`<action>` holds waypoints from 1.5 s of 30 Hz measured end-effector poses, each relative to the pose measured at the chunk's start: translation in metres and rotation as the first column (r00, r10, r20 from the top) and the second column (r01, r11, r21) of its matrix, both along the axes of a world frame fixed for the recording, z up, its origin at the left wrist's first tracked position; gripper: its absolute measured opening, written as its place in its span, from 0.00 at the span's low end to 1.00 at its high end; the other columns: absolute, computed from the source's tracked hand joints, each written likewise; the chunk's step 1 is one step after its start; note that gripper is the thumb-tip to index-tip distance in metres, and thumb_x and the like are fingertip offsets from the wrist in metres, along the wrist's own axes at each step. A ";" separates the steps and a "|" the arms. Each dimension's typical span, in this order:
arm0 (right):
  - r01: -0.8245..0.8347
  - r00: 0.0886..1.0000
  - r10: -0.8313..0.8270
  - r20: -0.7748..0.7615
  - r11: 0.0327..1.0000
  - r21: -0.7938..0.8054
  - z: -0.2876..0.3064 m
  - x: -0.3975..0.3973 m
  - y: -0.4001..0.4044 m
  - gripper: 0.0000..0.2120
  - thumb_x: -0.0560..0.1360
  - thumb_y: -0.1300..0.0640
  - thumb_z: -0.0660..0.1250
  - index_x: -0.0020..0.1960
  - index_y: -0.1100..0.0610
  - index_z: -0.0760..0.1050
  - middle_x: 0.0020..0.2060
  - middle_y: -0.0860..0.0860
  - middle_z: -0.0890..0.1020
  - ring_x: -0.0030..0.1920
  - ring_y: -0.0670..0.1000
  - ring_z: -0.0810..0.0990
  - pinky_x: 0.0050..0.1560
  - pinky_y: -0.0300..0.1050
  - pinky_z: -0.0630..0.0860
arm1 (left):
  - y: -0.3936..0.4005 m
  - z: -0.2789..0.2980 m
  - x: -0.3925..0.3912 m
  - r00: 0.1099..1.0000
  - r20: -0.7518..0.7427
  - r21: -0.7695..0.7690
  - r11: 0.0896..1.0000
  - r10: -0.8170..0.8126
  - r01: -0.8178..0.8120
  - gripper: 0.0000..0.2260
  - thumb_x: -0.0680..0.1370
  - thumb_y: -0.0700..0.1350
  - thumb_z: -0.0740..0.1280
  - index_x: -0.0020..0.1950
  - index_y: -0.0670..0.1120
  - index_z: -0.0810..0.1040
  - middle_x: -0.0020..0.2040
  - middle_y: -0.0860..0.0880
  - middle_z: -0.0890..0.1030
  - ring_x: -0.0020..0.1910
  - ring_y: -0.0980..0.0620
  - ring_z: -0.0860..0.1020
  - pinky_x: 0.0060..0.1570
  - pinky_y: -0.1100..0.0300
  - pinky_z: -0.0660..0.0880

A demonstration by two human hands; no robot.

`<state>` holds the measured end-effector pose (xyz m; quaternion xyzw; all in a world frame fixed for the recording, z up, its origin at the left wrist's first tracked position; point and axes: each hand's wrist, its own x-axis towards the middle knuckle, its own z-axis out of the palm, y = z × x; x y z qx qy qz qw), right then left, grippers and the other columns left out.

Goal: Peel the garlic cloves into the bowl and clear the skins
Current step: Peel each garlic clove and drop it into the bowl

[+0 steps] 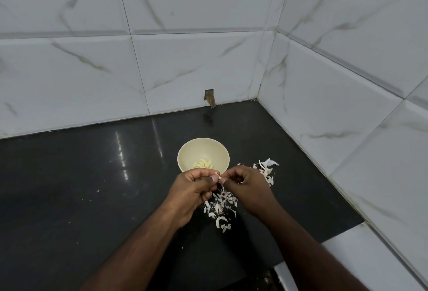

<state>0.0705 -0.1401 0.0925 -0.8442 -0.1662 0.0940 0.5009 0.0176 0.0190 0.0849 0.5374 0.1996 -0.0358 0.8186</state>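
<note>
Both hands meet just below the bowl (203, 151), at about 6 o'clock from it. Left hand (194, 188) has its fingers curled, pinching a small garlic clove (217, 174) between thumb and fingertips; right hand (247, 186) pinches the other end of the same clove, fingers also curled. Inside the cream bowl lie several peeled cloves (203, 164), pale yellow, gathered at its bottom. Loose skins (221, 207) lie scattered on the dark surface (92, 186) directly under the hands, at 6 o'clock from the bowl, and a second pile of skins (266, 170) lies at roughly 3 o'clock from the bowl, partly hidden by the right hand. White marbled tiles (185, 70) rise behind the surface at 12 o'clock, with a small hole (209, 94) in them just above the surface
</note>
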 end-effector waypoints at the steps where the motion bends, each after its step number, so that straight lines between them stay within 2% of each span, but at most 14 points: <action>1: -0.001 1.000 0.002 -0.017 1.000 0.019 -0.001 0.000 0.000 0.03 0.74 0.57 0.73 0.42 0.53 0.82 0.36 0.48 0.85 0.36 0.46 0.82 0.42 0.44 0.78 | 0.001 0.000 0.000 1.000 0.006 0.009 1.000 -0.008 0.008 0.05 0.76 0.36 0.72 0.51 0.38 0.84 0.40 0.45 0.82 0.37 0.56 0.79 0.32 0.66 0.75; 7: -0.047 0.994 0.063 -0.094 0.985 0.165 0.001 -0.005 0.002 0.03 0.75 0.62 0.73 0.43 0.58 0.83 0.35 0.49 0.85 0.35 0.40 0.80 0.39 0.35 0.74 | 0.004 -0.001 0.000 1.000 0.021 0.024 1.000 -0.007 0.007 0.04 0.74 0.36 0.74 0.47 0.39 0.84 0.38 0.44 0.82 0.36 0.55 0.78 0.32 0.67 0.74; 12: 0.037 0.963 0.044 -0.267 0.956 0.290 0.004 -0.007 0.004 0.11 0.75 0.68 0.70 0.35 0.57 0.80 0.30 0.55 0.80 0.34 0.52 0.73 0.35 0.42 0.71 | -0.001 -0.001 0.000 0.997 0.070 0.147 0.989 -0.026 0.015 0.03 0.75 0.34 0.72 0.44 0.40 0.84 0.38 0.43 0.83 0.32 0.57 0.75 0.33 0.65 0.71; 15: 0.087 0.905 0.079 -0.417 0.927 0.365 0.005 -0.007 0.004 0.15 0.75 0.70 0.68 0.33 0.56 0.81 0.32 0.59 0.80 0.36 0.54 0.73 0.34 0.41 0.69 | -0.002 -0.001 0.001 0.994 0.104 0.218 0.976 -0.046 0.023 0.03 0.75 0.32 0.71 0.44 0.39 0.83 0.34 0.45 0.82 0.29 0.59 0.74 0.34 0.64 0.70; 18: 0.079 0.894 0.091 -0.438 0.931 0.356 0.008 -0.007 0.004 0.14 0.74 0.71 0.68 0.34 0.57 0.80 0.32 0.59 0.79 0.34 0.53 0.74 0.33 0.39 0.68 | 0.000 -0.002 0.001 0.991 0.114 0.248 0.968 -0.066 0.036 0.04 0.75 0.32 0.72 0.44 0.39 0.84 0.35 0.45 0.82 0.30 0.58 0.75 0.35 0.63 0.71; 21: 0.049 0.931 0.052 -0.360 0.963 0.265 0.010 -0.008 0.002 0.10 0.74 0.70 0.69 0.37 0.60 0.80 0.30 0.55 0.80 0.31 0.47 0.75 0.32 0.36 0.71 | 0.004 -0.005 0.001 0.989 0.113 0.331 0.942 -0.097 0.055 0.06 0.75 0.33 0.72 0.43 0.42 0.86 0.36 0.44 0.83 0.33 0.57 0.75 0.36 0.62 0.72; 26: 0.062 0.998 -0.064 -0.022 0.994 -0.085 0.001 -0.006 0.006 0.10 0.73 0.59 0.74 0.35 0.49 0.80 0.31 0.44 0.81 0.32 0.39 0.77 0.37 0.36 0.73 | 0.001 -0.006 0.002 0.995 0.085 0.395 0.919 -0.045 0.008 0.03 0.75 0.35 0.73 0.43 0.40 0.85 0.35 0.45 0.83 0.31 0.58 0.76 0.33 0.67 0.72; 30: 0.083 0.979 -0.042 0.198 0.975 -0.205 -0.005 -0.009 0.010 0.03 0.74 0.57 0.72 0.41 0.52 0.81 0.38 0.45 0.82 0.41 0.43 0.79 0.43 0.42 0.75 | 0.001 -0.007 0.001 0.999 0.028 0.353 0.935 -0.030 0.018 0.04 0.76 0.38 0.73 0.42 0.42 0.85 0.34 0.46 0.82 0.32 0.57 0.75 0.33 0.64 0.70; 32: 0.087 0.972 -0.038 0.233 0.975 -0.204 -0.007 -0.011 0.011 0.03 0.74 0.57 0.72 0.42 0.53 0.82 0.39 0.45 0.83 0.42 0.44 0.80 0.44 0.43 0.76 | 0.002 -0.008 0.000 1.000 0.011 0.324 0.946 -0.029 0.024 0.04 0.76 0.39 0.72 0.42 0.42 0.85 0.36 0.45 0.83 0.34 0.56 0.75 0.33 0.63 0.70; 34: 0.081 0.989 -0.064 0.131 0.988 -0.128 -0.005 -0.012 0.011 0.04 0.74 0.59 0.73 0.40 0.53 0.82 0.37 0.46 0.83 0.39 0.44 0.80 0.42 0.42 0.76 | 0.003 -0.008 -0.001 0.999 0.029 0.303 0.953 -0.035 0.025 0.04 0.76 0.38 0.73 0.42 0.43 0.85 0.38 0.44 0.83 0.35 0.55 0.75 0.34 0.63 0.70; 36: 0.073 0.988 -0.062 -0.144 0.995 0.073 0.001 -0.011 0.009 0.07 0.74 0.64 0.72 0.38 0.57 0.81 0.32 0.49 0.82 0.33 0.46 0.77 0.36 0.40 0.74 | 0.006 -0.007 -0.002 0.996 0.073 0.292 0.956 -0.059 0.035 0.06 0.76 0.35 0.73 0.41 0.44 0.85 0.36 0.44 0.82 0.35 0.53 0.74 0.34 0.64 0.70; 39: 0.102 0.875 0.047 -0.481 0.955 0.279 0.008 -0.009 0.006 0.09 0.75 0.71 0.67 0.38 0.62 0.79 0.32 0.58 0.80 0.32 0.51 0.74 0.32 0.40 0.69 | 0.008 -0.007 -0.003 0.988 0.114 0.301 0.952 -0.103 0.064 0.08 0.75 0.33 0.72 0.41 0.45 0.86 0.36 0.44 0.82 0.36 0.52 0.73 0.36 0.64 0.70; 42: 0.097 0.776 0.139 -0.615 0.937 0.334 0.010 -0.006 0.002 0.11 0.76 0.73 0.63 0.39 0.62 0.77 0.33 0.56 0.81 0.32 0.50 0.77 0.33 0.41 0.69 | 0.008 -0.007 -0.005 0.980 0.142 0.311 0.946 -0.137 0.088 0.09 0.76 0.32 0.71 0.42 0.45 0.85 0.38 0.44 0.83 0.38 0.51 0.75 0.36 0.64 0.71; 45: 0.069 0.771 0.158 -0.617 0.942 0.327 0.010 -0.004 0.000 0.10 0.77 0.72 0.63 0.41 0.62 0.77 0.34 0.55 0.81 0.32 0.49 0.78 0.34 0.41 0.71 | 0.009 -0.008 -0.007 0.980 0.138 0.278 0.955 -0.142 0.100 0.08 0.76 0.33 0.71 0.43 0.45 0.86 0.40 0.43 0.84 0.40 0.51 0.77 0.36 0.64 0.72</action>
